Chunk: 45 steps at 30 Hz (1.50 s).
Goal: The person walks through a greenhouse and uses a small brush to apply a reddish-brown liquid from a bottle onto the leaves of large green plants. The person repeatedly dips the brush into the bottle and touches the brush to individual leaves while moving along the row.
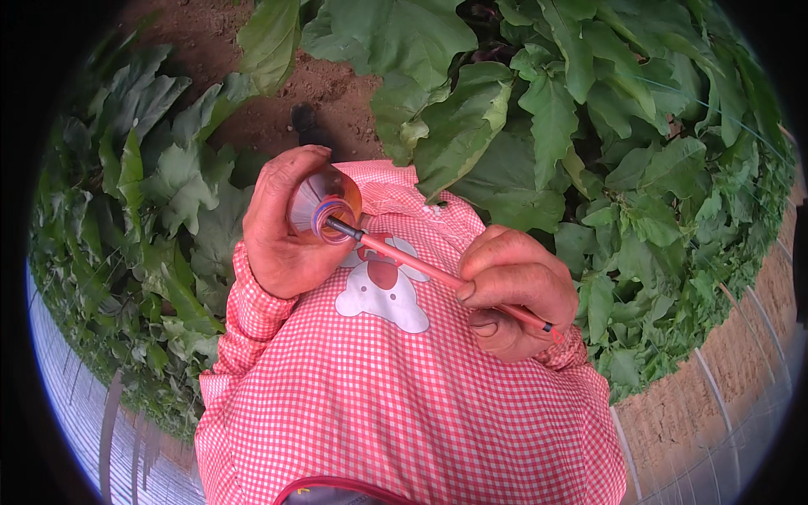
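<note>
My left hand (278, 233) is wrapped around a clear plastic bottle (304, 201), whose uncapped mouth faces up toward me. Some amber-tinted liquid seems to show through its wall. Between the thumb and fingers of my right hand (521, 290) is a slim red brush-like stick (416, 262) with a black ferrule and a small red loop at its end. The black end of the stick goes into the bottle's mouth, so its tip is hidden. Both hands are in front of a red-and-white checked smock (379, 391) with a white animal print.
Broad-leaved plants, likely eggplant (467, 126), crowd close on the right, some leaves touching the smock. More leafy plants (170, 170) stand to the left. Brown soil (328, 76) and a dark shoe (306, 120) appear ahead. Thin strings (707, 104) run among the right-hand plants.
</note>
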Tool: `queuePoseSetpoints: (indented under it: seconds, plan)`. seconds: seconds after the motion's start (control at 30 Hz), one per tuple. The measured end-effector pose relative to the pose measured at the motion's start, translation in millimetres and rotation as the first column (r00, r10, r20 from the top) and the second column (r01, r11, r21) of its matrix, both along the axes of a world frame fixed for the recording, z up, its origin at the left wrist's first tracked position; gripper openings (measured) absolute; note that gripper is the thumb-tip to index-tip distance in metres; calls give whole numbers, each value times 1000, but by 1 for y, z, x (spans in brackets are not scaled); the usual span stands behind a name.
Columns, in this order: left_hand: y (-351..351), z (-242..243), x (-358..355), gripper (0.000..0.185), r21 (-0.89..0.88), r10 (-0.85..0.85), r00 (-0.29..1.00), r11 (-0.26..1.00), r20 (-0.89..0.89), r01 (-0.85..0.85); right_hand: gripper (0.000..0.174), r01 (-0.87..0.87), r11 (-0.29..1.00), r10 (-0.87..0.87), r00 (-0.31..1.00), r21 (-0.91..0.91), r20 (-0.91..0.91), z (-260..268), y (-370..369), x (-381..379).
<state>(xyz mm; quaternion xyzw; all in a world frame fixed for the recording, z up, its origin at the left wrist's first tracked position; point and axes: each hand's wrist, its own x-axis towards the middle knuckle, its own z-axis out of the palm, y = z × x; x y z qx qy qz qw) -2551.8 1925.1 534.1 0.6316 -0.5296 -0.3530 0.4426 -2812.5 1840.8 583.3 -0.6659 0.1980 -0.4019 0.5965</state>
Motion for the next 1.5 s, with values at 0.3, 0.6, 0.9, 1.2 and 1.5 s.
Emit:
queuePoseSetpoints:
  seconds: [0.3, 0.6, 0.9, 1.2, 1.5]
  plan:
    - [-42, -16, 117, 76, -122, -215, 966, 965, 140, 233, 22, 263, 945, -237, 961, 197, -145, 14, 14, 105]
    - [-71, -10, 233, 70, -110, -189, 969, 972, 162, 208, 21, 230, 966, -255, 926, -122, -277, 28, -9, 226]
    - [-96, -13, 261, 74, -107, -264, 946, 952, 188, 287, 19, 305, 946, -325, 877, -113, -353, 51, -9, 244]
    - [-104, 3, 243, 70, -4, -180, 981, 984, 69, 180, 11, 742, 670, -676, 601, -16, -427, 25, -11, 171]
    - [-100, 6, 232, 68, 75, -110, 994, 991, 24, 108, 22, 520, 686, -629, 71, -509, -774, -119, -72, 92]
